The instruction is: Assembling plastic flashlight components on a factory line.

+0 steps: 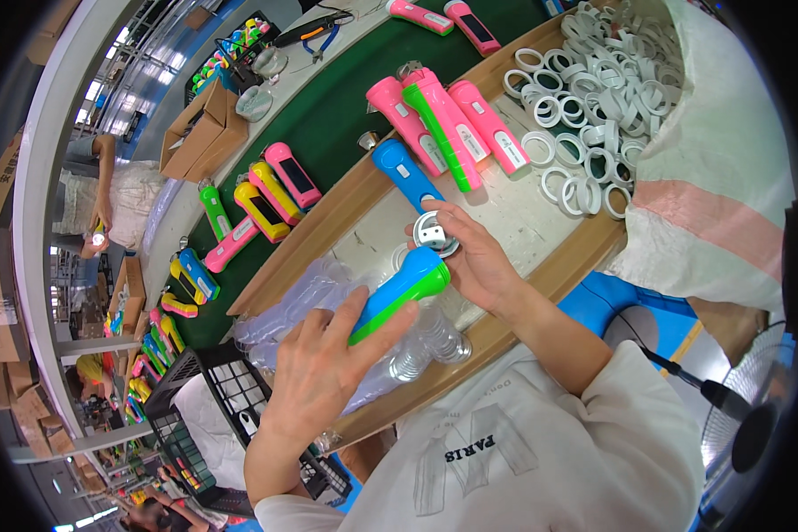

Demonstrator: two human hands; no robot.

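My left hand (315, 368) is closed around a blue and green flashlight body (401, 294), its wide end tilted up toward my right hand. My right hand (481, 259) pinches a round white ring (449, 245) just beyond that end. Inside the ring sits a small white piece (432, 234) with two dark spots. Right behind my right fingertips lies a blue flashlight (404, 172) on the tray. Farther off in the tray, several pink flashlights (489, 129) and a pink and green one (443, 133) lie side by side.
Loose white rings (585, 97) heap at the tray's right end, beside a white woven sack (709, 177). Clear plastic lenses (439, 337) lie near my left hand. A green conveyor belt (337, 177) carries more flashlights. A black crate (230, 390) stands left; a fan (754, 399) right.
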